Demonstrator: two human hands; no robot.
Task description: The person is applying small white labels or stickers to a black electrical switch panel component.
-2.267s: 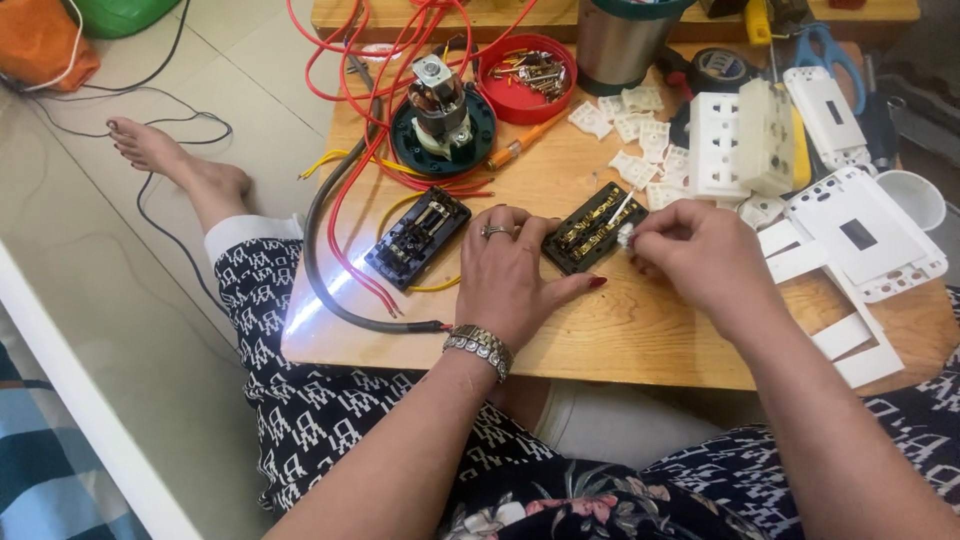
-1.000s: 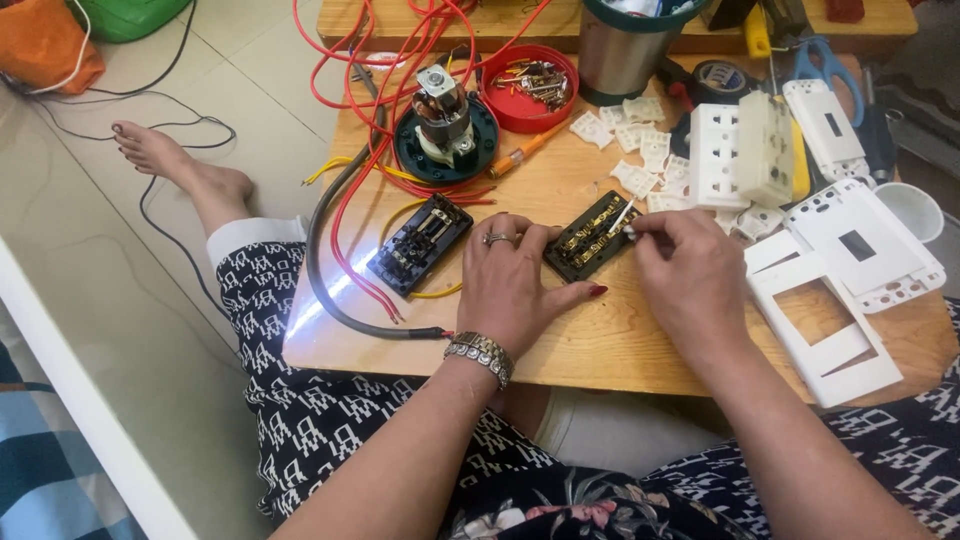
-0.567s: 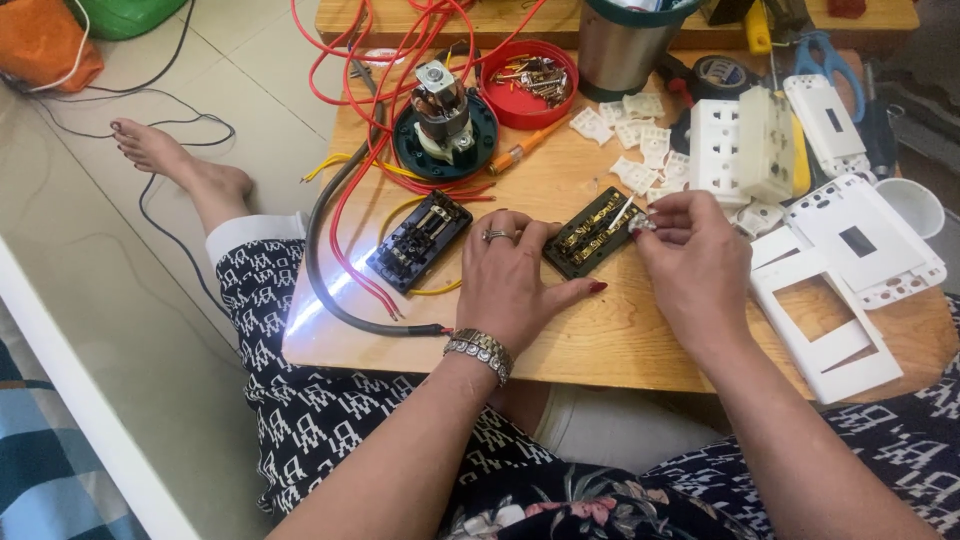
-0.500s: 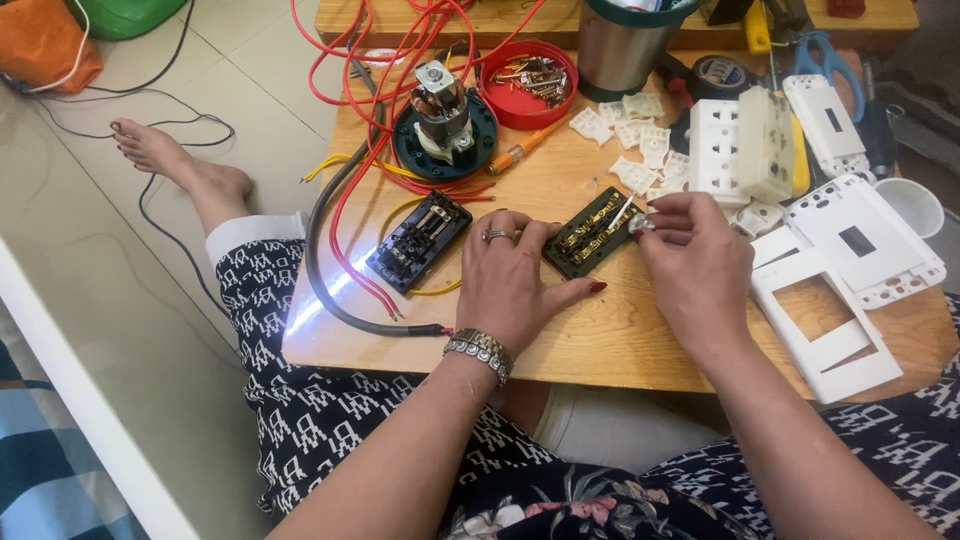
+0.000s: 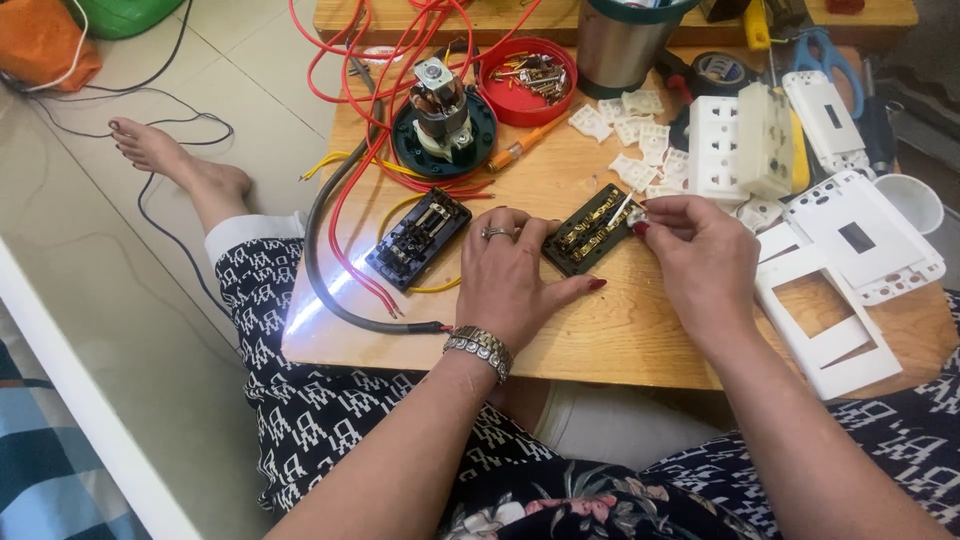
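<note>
In the head view, the left hand lies flat on the wooden worktop, fingers spread wide, its fingertips pressing the near left edge of a black socket insert with brass contacts, which sits at the middle of the worktop. The right hand is pinched narrow around a small white plastic piece and holds it at the right end of the insert, touching it. A thin pale strip slants up from that same end.

Against the earlier frames, the left hand has stayed in place. The right hand, which 2.3 s ago sat a little farther right with the piece just beside the insert, has moved in so that the piece now meets the insert's end; over the last half second it has barely shifted.

Left of the left hand lies a second black insert with yellow wire under it, unmoved. A grey cable curves along the worktop's left edge beside red wires. Farther away stand a small motor on a dark green dish, a red lid of screws and a metal cup. To the right lie loose white clips, a white socket block and white faceplate frames.
</note>
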